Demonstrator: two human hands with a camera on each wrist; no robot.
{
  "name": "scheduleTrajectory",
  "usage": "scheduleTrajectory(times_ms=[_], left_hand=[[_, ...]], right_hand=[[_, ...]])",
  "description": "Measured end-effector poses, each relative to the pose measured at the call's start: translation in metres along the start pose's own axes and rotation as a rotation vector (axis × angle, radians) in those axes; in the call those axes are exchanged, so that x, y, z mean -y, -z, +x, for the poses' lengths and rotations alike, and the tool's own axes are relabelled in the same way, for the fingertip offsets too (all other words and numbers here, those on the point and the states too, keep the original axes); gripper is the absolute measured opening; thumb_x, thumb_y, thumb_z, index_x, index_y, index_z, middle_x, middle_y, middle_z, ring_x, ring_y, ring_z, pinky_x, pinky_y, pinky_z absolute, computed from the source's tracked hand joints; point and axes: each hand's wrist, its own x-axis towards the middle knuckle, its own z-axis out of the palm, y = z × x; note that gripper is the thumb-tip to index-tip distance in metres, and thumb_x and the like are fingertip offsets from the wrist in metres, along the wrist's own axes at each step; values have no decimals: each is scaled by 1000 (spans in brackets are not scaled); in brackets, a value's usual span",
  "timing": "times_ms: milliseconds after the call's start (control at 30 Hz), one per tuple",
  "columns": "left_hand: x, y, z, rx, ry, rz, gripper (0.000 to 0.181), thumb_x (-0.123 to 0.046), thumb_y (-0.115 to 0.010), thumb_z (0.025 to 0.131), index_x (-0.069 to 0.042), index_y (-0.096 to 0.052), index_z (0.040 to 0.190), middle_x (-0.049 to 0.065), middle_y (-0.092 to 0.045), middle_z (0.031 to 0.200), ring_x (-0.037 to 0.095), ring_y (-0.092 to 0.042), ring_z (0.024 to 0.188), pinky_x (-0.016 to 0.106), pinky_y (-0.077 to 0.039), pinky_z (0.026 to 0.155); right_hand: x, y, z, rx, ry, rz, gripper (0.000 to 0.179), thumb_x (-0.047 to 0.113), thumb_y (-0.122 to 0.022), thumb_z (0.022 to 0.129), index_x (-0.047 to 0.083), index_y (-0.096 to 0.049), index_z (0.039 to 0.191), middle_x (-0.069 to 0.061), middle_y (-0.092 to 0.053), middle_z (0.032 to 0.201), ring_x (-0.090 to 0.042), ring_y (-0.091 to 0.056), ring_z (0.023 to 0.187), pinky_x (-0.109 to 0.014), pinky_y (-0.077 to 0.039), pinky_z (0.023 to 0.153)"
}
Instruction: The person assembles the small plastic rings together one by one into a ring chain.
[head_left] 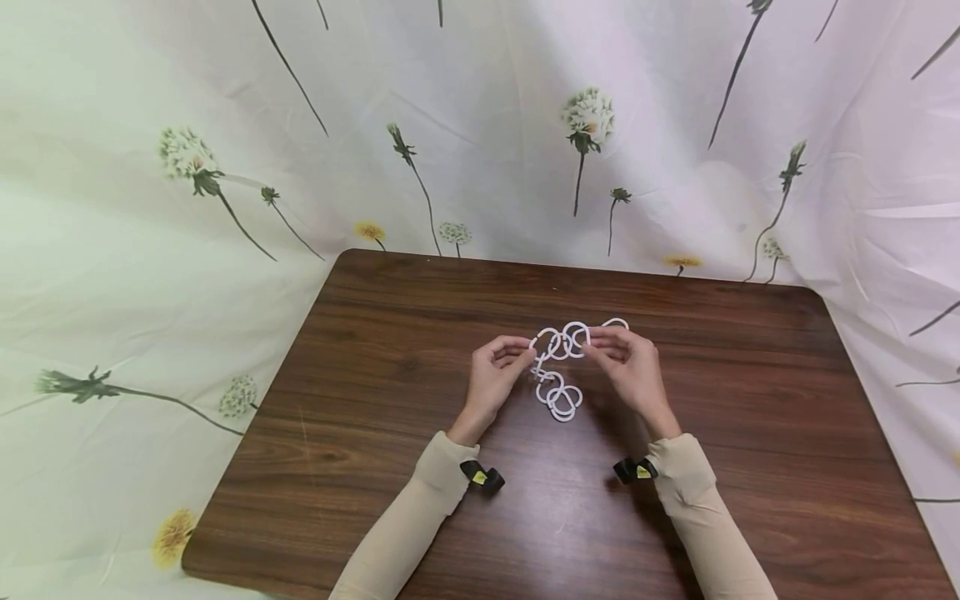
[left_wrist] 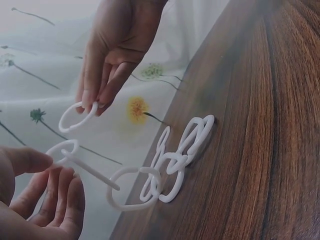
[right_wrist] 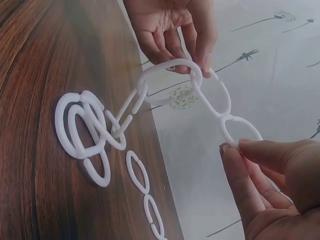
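White links on brown wooden table, flower-print cloth just behind.

I am seeing a dark-brown wood-grain rectangular table standing before a white, flower-printed cloth, which is hanging behind it and along both sides. Above the table, a white plastic-looking open-ring chain is stretching between the bare left hand and the bare right hand. A heap of the same rings is lying on the table, between the hands and nearer to the person. One ring is showing just behind the right hand.
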Motion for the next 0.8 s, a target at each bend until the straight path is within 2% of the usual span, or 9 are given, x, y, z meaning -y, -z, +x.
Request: scheduleTrajectory(times_ms=[267, 500, 800], left_hand=[[-3, -2, -2, -4, 11, 14, 20, 1, -77, 90, 11, -72, 107, 29, -73, 101, 3, -69, 78, 14, -57, 72], [-3, -3, -2, 9, 9, 27, 21, 1, -77, 91, 10, -72, 108, 29, -73, 103, 5, -68, 81, 14, -57, 73], [-4, -6, -3, 41, 29, 25, 20, 2, -77, 90, 10, -73, 108, 28, -73, 102, 10, -69, 83, 14, -56, 74]], right_hand=[[2, -6, 1, 11, 10, 41, 28, -4, -80, 87, -11, -72, 113, -33, -74, 104, 5, -69, 83, -10, -59, 77], [2, -9, 2, 24, 24, 15, 28, -10, -77, 88, -16, -69, 114, -37, -72, 106, 0, -71, 84, -12, -59, 77], [0, -9, 1, 32, 12, 49, 28, -4, -80, 87, -12, -72, 113, -32, -75, 104, 6, -69, 82, -10, -58, 76]])
